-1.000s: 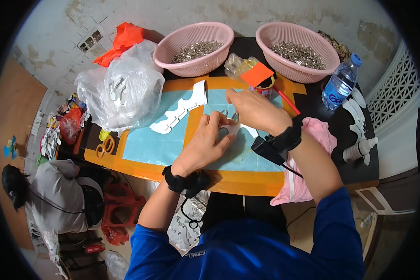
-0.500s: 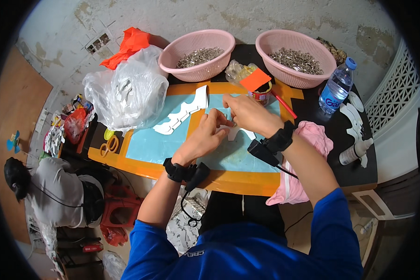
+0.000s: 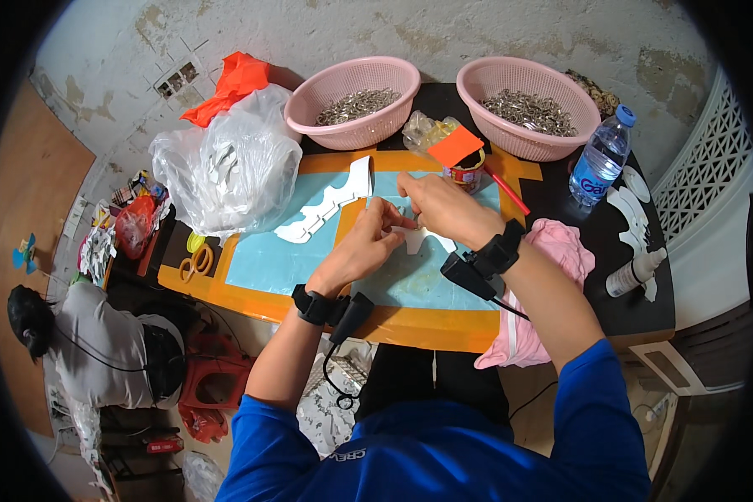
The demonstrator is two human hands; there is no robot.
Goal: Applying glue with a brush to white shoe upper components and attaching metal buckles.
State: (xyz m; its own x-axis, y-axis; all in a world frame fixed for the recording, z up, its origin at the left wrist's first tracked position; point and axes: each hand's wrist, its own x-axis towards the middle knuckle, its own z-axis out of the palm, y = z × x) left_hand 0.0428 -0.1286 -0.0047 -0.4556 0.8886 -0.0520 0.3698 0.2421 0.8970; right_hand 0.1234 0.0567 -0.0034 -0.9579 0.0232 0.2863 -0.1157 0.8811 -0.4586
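Note:
Both my hands meet over the blue sheet (image 3: pixel 393 289) on the table, at a small white cut-out piece (image 3: pixel 433 241). My left hand (image 3: pixel 366 244) is closed, thumb and fingers pinched at the left end of that piece. My right hand (image 3: pixel 443 203) bends over the same end from the other side, fingers curled and pressed together; what sits between its fingertips is hidden. The white piece lies partly under my hands, with its scalloped right part showing. To the left lies a row of overlapping white cut-outs (image 3: pixel 330 203) with wavy edges.
Two pink baskets (image 3: pixel 305 125) of small metal parts stand at the back. A plastic bag (image 3: pixel 226 180) and scissors (image 3: pixel 197 263) are left. A round tin (image 3: pixel 464 176), red pen (image 3: pixel 506 190), water bottle (image 3: pixel 601 159), pink cloth (image 3: pixel 552 255) and white bottle (image 3: pixel 636 273) are right. Another person (image 3: pixel 105 343) sits left.
My hands stay at the same white piece, with only slight finger movement. The whole view has shifted very slightly.

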